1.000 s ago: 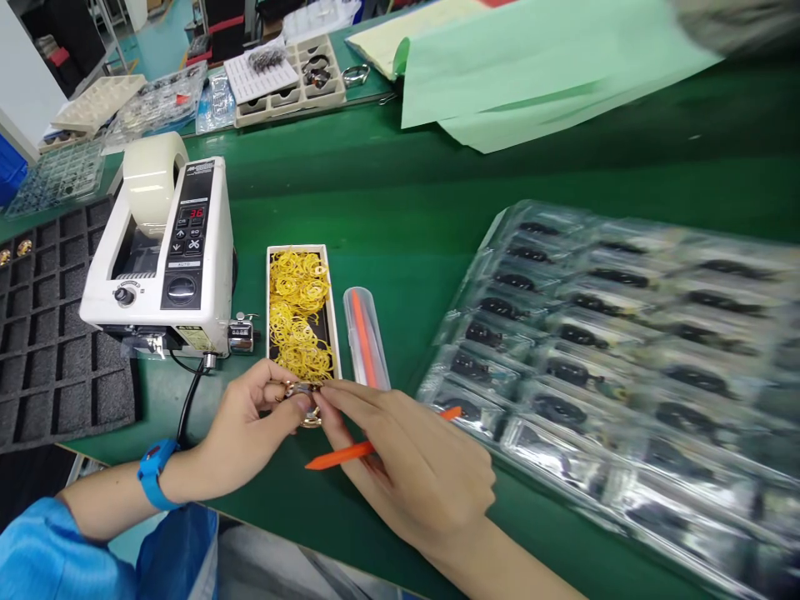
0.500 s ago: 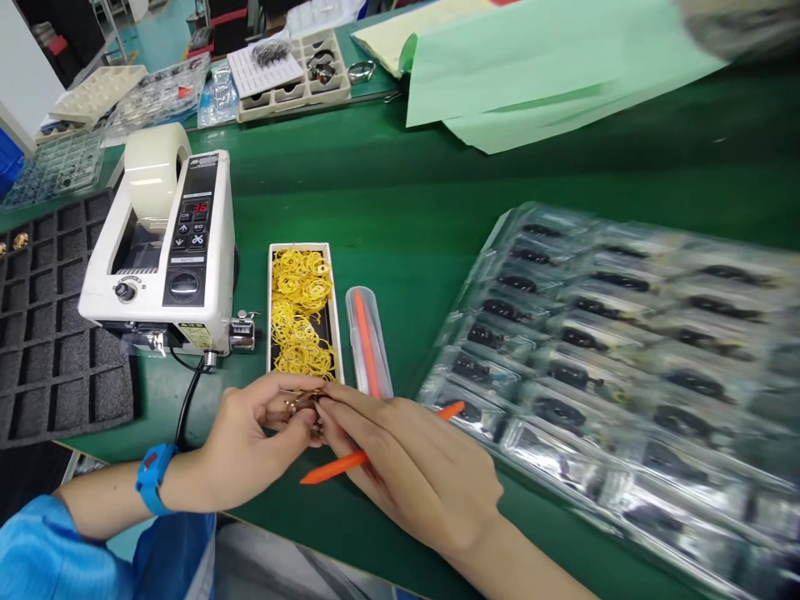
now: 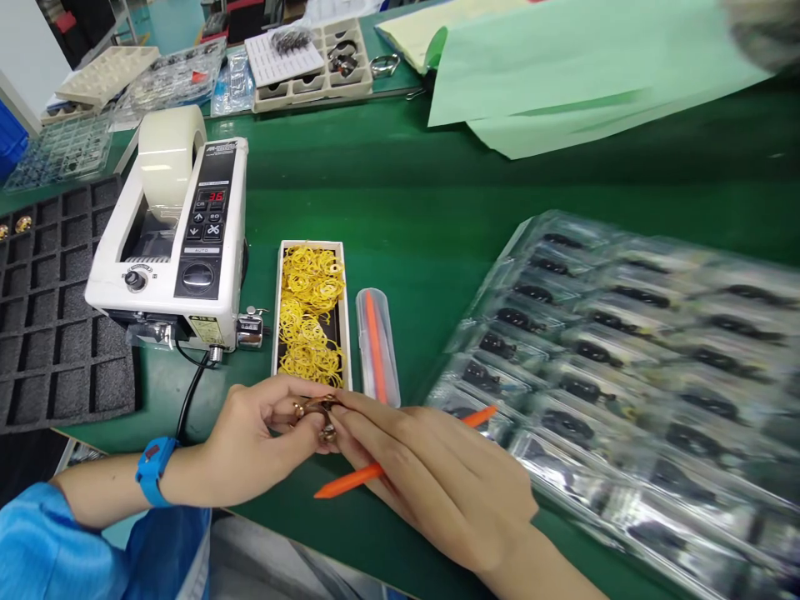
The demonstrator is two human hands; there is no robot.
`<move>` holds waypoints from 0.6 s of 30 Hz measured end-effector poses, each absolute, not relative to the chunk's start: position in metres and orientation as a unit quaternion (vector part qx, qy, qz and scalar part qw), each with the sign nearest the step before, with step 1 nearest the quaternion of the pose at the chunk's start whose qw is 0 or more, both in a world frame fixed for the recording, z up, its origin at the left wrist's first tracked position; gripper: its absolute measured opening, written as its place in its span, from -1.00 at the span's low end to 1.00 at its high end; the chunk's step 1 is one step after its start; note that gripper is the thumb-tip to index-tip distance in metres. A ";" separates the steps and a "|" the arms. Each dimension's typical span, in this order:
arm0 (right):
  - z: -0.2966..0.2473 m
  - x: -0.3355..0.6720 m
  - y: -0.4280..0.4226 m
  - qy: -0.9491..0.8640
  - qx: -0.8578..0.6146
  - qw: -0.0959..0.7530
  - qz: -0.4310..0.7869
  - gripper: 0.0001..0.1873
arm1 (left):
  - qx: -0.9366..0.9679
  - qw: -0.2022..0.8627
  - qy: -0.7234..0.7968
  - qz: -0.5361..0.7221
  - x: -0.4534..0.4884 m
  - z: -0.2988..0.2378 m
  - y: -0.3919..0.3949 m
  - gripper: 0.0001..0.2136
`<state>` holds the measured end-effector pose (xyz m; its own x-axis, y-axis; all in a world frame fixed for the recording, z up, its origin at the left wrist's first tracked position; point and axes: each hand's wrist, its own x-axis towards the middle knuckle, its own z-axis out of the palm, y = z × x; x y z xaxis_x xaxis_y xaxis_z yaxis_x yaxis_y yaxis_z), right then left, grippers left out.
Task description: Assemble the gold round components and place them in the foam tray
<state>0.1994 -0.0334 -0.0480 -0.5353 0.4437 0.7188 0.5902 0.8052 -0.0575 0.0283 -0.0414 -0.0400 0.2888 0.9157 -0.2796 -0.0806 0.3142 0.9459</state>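
Observation:
My left hand [image 3: 266, 437] pinches a small gold-coloured metal part [image 3: 316, 414] just above the green table. My right hand [image 3: 437, 479] meets it from the right, fingertips on the same part, and also carries an orange plastic stick [image 3: 356, 477] that runs under its fingers, one end poking out near the blister packs. Right behind the hands lies a narrow white box of yellow rubber bands [image 3: 311, 307]. A clear tube holding another orange stick [image 3: 377, 347] rests beside that box.
A white tape dispenser [image 3: 181, 242] with its cable stands at the left, next to a black foam tray [image 3: 47, 308]. Clear blister packs with dark parts [image 3: 625, 358] cover the right. Light green paper sheets [image 3: 562, 75] and beige part trays [image 3: 309, 62] lie at the back.
Both hands stay together on the small part, fingers shifting slightly. The view has drifted, so everything sits a little further right and lower.

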 end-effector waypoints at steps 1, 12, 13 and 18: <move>-0.048 0.200 -0.033 -0.873 -0.295 0.377 -0.095 -0.83 | 0.445 0.668 0.467 0.372 0.028 -0.040 -0.041 -0.82; -0.052 0.189 -0.038 -0.842 -0.341 0.402 -0.117 -0.93 | 0.545 0.591 0.462 0.375 0.026 -0.043 -0.044 -0.78; -0.053 0.189 -0.038 -0.839 -0.343 0.404 -0.119 -0.93 | 0.546 0.591 0.461 0.374 0.026 -0.043 -0.044 -0.79; -0.054 0.186 -0.040 -0.817 -0.385 0.425 -0.048 -0.91 | 0.484 0.646 0.462 0.368 0.024 -0.040 -0.038 -0.81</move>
<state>0.1863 -0.0404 -0.0542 -0.3410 0.5888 0.7328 0.6711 0.6984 -0.2488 0.0243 -0.0384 -0.0400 0.3026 0.9221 -0.2413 -0.0283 0.2617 0.9647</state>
